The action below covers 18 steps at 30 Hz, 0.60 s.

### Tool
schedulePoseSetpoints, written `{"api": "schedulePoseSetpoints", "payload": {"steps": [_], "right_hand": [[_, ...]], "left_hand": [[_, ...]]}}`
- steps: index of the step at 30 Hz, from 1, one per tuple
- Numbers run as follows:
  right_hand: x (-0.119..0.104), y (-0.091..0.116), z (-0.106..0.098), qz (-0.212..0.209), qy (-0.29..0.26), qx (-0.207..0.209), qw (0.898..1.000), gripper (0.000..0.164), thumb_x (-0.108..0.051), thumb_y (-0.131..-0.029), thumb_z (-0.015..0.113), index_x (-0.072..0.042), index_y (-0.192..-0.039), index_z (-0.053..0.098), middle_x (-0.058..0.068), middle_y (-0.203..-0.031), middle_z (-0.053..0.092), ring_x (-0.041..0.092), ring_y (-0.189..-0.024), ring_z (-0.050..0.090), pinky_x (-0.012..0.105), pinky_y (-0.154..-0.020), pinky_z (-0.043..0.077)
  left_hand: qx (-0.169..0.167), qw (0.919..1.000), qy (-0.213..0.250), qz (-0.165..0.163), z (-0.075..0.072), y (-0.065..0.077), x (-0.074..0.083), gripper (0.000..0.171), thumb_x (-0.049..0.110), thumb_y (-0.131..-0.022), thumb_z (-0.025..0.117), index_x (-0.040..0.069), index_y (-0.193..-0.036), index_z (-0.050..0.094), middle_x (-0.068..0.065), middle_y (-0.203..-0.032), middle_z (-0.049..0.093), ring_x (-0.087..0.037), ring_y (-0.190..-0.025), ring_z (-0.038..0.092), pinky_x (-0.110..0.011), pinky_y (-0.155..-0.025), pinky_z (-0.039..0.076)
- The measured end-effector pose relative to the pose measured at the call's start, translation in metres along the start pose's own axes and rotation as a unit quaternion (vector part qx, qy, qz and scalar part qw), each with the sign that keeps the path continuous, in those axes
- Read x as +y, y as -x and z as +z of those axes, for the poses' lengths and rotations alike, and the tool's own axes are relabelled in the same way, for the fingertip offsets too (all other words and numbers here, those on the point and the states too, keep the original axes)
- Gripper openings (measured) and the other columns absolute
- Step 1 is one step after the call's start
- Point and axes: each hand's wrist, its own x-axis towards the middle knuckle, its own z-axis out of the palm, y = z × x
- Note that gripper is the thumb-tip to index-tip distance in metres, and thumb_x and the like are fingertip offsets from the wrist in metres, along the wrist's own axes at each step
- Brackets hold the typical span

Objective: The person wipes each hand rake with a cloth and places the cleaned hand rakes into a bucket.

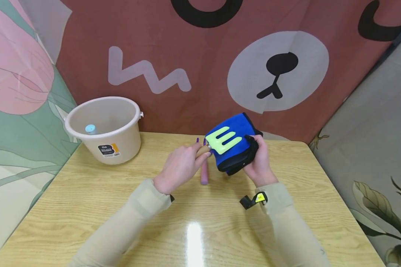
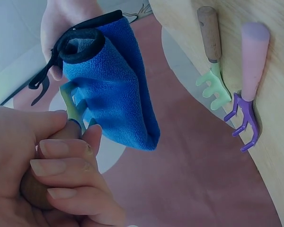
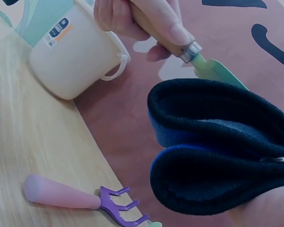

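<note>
My left hand (image 1: 178, 167) grips the wooden handle (image 1: 204, 150) of a small hand fork with a yellow-green head (image 1: 222, 141). Its tines lie against a folded blue cloth (image 1: 235, 122) with black edging. The cloth is held by my right hand (image 1: 260, 161) at its right side, with the thumb over the black trim. From the right wrist side, two open black-edged folds (image 3: 199, 179) of the cloth show. On the table lie a rake with a pink handle (image 2: 254, 56) and purple tines (image 2: 246, 118), and a second fork with a wooden handle (image 2: 209, 33) and pale green head (image 2: 214, 90).
A beige bucket (image 1: 127, 148) stands at the table's back left, with a light-blue round-topped thing (image 1: 90, 129) inside. Behind the wooden table (image 1: 153, 230) hangs a brown printed curtain (image 1: 200, 66). A black strap with a yellow label (image 1: 260, 197) is at my right wrist.
</note>
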Motion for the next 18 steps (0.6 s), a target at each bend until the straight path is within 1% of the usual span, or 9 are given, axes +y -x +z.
{"api": "schedulePoseSetpoints", "payload": {"steps": [2,6,8,10,14,18], "right_hand": [[-0.0014,-0.0005,-0.0013,-0.002,-0.007,0.000,1.000,0.052,-0.033,-0.105,0.039,-0.020,-0.153,0.026,0.001,-0.149,0.039,0.019,-0.134,0.041,0.034,-0.107,0.042],[-0.0038,-0.0005,-0.0040,-0.006,-0.021,0.003,1.000,0.049,-0.034,-0.105,0.041,-0.020,-0.151,0.029,0.000,-0.149,0.040,0.018,-0.132,0.043,0.032,-0.104,0.047],[-0.0050,0.0000,-0.0045,-0.009,-0.024,0.004,1.000,0.050,-0.034,-0.105,0.041,-0.020,-0.151,0.028,0.000,-0.150,0.039,0.018,-0.133,0.043,0.032,-0.105,0.047],[-0.0056,-0.0002,-0.0045,-0.011,-0.027,0.004,1.000,0.052,-0.034,-0.105,0.041,-0.020,-0.153,0.027,0.000,-0.153,0.037,0.019,-0.135,0.041,0.034,-0.109,0.043],[-0.0035,-0.0008,-0.0036,-0.008,-0.033,0.010,0.999,0.059,-0.034,-0.105,0.042,-0.021,-0.158,0.021,0.001,-0.158,0.032,0.020,-0.141,0.036,0.038,-0.117,0.032],[0.0007,-0.0016,-0.0024,-0.002,-0.049,0.013,0.999,0.059,-0.034,-0.105,0.042,-0.020,-0.159,0.021,0.001,-0.158,0.033,0.020,-0.141,0.037,0.039,-0.119,0.031]], "left_hand": [[0.001,1.0000,-0.003,0.003,0.0004,0.0002,-0.0007,0.024,0.034,-0.102,0.060,0.013,-0.102,0.072,0.002,-0.058,0.047,-0.015,-0.045,0.043,-0.028,-0.044,0.031],[0.004,0.9999,-0.012,0.009,0.0006,0.0007,-0.0013,0.025,0.036,-0.103,0.057,0.015,-0.100,0.072,0.003,-0.059,0.048,-0.015,-0.047,0.044,-0.029,-0.044,0.033],[0.004,0.9998,-0.014,0.010,0.0003,0.0010,-0.0013,0.026,0.036,-0.103,0.057,0.015,-0.099,0.071,0.003,-0.059,0.048,-0.015,-0.049,0.045,-0.029,-0.044,0.033],[0.004,0.9999,-0.013,0.009,0.0000,0.0011,-0.0015,0.028,0.038,-0.103,0.057,0.014,-0.098,0.071,0.003,-0.058,0.047,-0.015,-0.048,0.045,-0.029,-0.044,0.033],[0.004,0.9999,-0.009,0.006,0.0004,0.0009,-0.0021,0.028,0.038,-0.102,0.057,0.013,-0.095,0.069,0.002,-0.058,0.047,-0.015,-0.045,0.043,-0.028,-0.044,0.031],[0.005,0.9999,-0.011,0.005,0.0014,0.0009,-0.0023,0.028,0.038,-0.102,0.057,0.014,-0.093,0.068,0.002,-0.061,0.048,-0.014,-0.045,0.043,-0.028,-0.044,0.031]]}}
